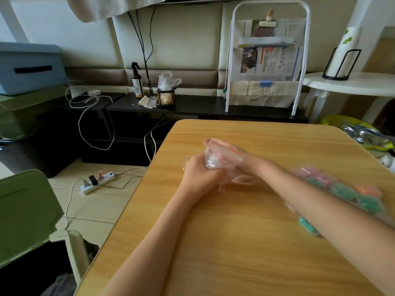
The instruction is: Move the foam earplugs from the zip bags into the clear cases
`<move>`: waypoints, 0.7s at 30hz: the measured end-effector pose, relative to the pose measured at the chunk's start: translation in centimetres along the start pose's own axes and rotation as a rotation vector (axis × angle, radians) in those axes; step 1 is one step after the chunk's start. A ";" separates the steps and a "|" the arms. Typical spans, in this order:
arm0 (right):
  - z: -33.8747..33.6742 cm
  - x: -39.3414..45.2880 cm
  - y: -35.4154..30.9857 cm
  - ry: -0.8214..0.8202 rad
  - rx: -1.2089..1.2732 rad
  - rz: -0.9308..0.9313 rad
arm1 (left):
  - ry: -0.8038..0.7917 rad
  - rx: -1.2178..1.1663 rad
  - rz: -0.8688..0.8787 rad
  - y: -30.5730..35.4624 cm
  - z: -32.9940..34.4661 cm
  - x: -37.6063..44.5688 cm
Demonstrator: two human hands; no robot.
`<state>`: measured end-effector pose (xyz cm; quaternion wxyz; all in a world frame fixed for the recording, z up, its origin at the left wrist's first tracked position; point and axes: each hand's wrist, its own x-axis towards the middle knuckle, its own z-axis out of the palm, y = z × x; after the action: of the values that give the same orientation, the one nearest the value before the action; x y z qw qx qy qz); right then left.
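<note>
Over the middle of the wooden table [213, 242] both hands work on a clear zip bag [213, 160] with a red seal line. My left hand [201, 174] grips the bag's lower part with curled fingers. My right hand [224, 151] lies inside or under the bag's mouth, fingers stretched toward the far left. What the bag holds is too blurred to tell. To the right, partly behind my right forearm, lie more bags and cases with green [346, 190], pink [314, 171] and orange earplugs [369, 190]. A teal piece [307, 226] shows below the forearm.
A white power strip [97, 182] with cables lies on the floor left of the table. A green bin [25, 212] stands at the lower left. Behind the table a black shelf carries a spray bottle [137, 82] and a white newspaper rack [267, 60].
</note>
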<state>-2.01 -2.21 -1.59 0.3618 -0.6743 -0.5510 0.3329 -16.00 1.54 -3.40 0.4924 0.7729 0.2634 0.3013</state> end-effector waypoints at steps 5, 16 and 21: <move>2.5 -1.2 -0.9 -0.011 0.178 0.120 | 0.090 -0.320 -0.045 0.6 -0.7 -0.6; 2.5 -4.9 -3.1 -0.107 0.484 0.109 | 0.165 0.341 0.054 -0.1 0.6 -1.2; 4.3 -5.6 -2.9 0.188 0.534 0.149 | 0.160 0.310 -0.052 0.8 0.1 -2.6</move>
<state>-8.00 -6.79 -1.07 0.5506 -0.6216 -0.3568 0.4280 -17.63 -0.65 -3.24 0.3522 0.8060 0.3653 0.3047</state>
